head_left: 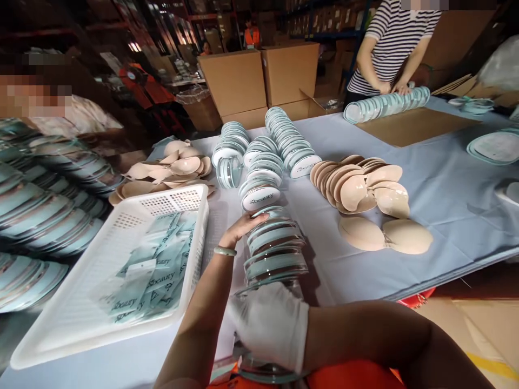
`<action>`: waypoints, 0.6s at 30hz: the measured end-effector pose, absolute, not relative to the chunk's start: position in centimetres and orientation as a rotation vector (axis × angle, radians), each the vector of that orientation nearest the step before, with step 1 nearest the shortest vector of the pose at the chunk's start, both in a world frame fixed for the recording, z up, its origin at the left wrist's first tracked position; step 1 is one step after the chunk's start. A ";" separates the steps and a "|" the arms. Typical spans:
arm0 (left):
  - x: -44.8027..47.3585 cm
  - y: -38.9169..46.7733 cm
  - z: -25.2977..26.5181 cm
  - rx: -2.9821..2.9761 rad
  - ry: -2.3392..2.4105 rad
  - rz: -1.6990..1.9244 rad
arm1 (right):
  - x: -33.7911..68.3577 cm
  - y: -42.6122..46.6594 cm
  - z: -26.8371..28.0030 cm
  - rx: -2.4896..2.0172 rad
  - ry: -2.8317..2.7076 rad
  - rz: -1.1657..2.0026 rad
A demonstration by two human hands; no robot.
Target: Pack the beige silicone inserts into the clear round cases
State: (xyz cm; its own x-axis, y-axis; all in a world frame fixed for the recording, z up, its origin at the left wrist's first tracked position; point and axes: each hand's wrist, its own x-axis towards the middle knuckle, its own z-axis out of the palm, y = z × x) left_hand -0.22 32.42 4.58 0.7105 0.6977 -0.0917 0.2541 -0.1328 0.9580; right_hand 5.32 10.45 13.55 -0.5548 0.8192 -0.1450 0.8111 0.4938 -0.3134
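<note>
A row of clear-lidded, pale-blue round cases (275,241) stands on edge along the table, running toward my body. My bare left hand (243,227), with a bangle at its wrist, is closed at the row's far end, thumb and fingers on the case edges. My right hand (270,319), in a white glove, lies over the near part of the row. Its fingers are blurred and mostly turned away, so their grip cannot be made out. More cases (267,368) show below the glove. Just beyond my left hand stand lined-up cases with printed white fronts (261,199).
A white plastic basket (101,346) with printed pale-blue packets (162,278) stands at left. Beige stick-on bra cups (348,183) lie at right, more (178,165) behind the basket. Stacked cases (36,210) fill the far left. A co-worker in stripes (393,48) handles another row.
</note>
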 end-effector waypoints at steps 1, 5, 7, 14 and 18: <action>-0.2 32.4 4.4 1.710 0.782 0.480 | 6.1 10.3 13.5 -1.573 -2.636 0.626; 0.1 31.9 3.7 1.722 0.907 0.644 | 12.3 8.3 12.3 -2.140 -1.972 1.045; -0.4 30.3 3.6 1.749 0.937 0.773 | 14.8 7.4 11.5 -2.195 -1.844 1.070; -7.6 16.4 1.0 1.896 0.694 0.791 | 17.4 6.4 9.6 -1.888 -1.634 1.148; -8.9 12.9 -0.6 1.776 0.738 0.794 | 17.6 6.5 9.0 -1.803 -1.638 1.220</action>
State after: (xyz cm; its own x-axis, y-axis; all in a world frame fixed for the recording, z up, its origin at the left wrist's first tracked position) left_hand -8.91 12.87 -0.59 0.5960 0.7836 0.1754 0.1173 -0.3011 0.9464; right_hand 17.55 6.47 9.03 -0.0761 0.9431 -0.3238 0.5803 -0.2222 -0.7835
